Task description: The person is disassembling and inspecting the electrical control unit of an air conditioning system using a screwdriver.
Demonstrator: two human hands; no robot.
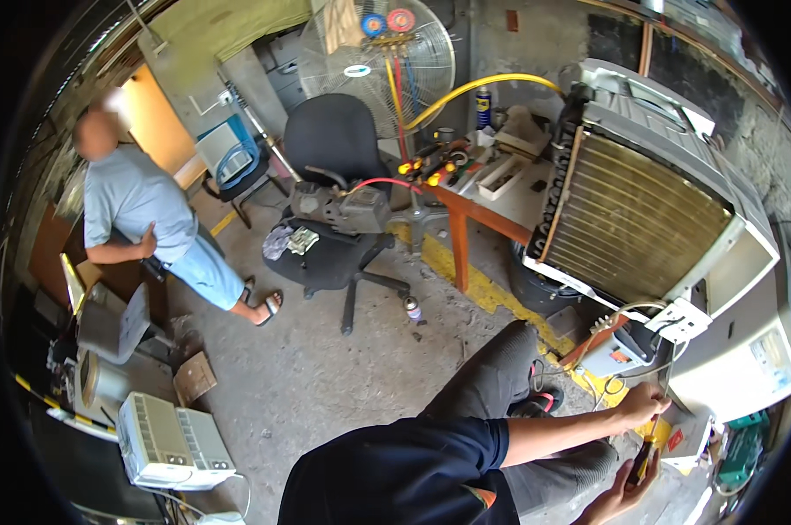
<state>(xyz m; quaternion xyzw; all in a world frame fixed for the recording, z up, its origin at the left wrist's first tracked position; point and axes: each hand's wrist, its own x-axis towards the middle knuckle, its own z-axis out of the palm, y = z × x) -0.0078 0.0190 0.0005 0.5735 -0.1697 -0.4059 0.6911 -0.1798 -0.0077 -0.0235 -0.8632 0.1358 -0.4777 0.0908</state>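
My right hand (624, 497) is wrapped round the yellow-and-black handle of a screwdriver (644, 457), its shaft pointing up toward my other hand. My left hand (640, 408) is closed in a pinch at the upper end of that shaft, and what lies between its fingers is too small to make out. Just above sits a white control panel (678, 322) with loose wires hanging from it. It is at the lower corner of an opened window air conditioner (644, 210), whose finned coil faces me.
A wooden table (491, 226) carries tools and a spray can (484, 107). A black office chair (330, 131) bears a grey motor-like machine (338, 206). Another person (146, 206) stands at left. White air conditioner units (159, 437) lie at lower left; a green case (743, 455) is at right.
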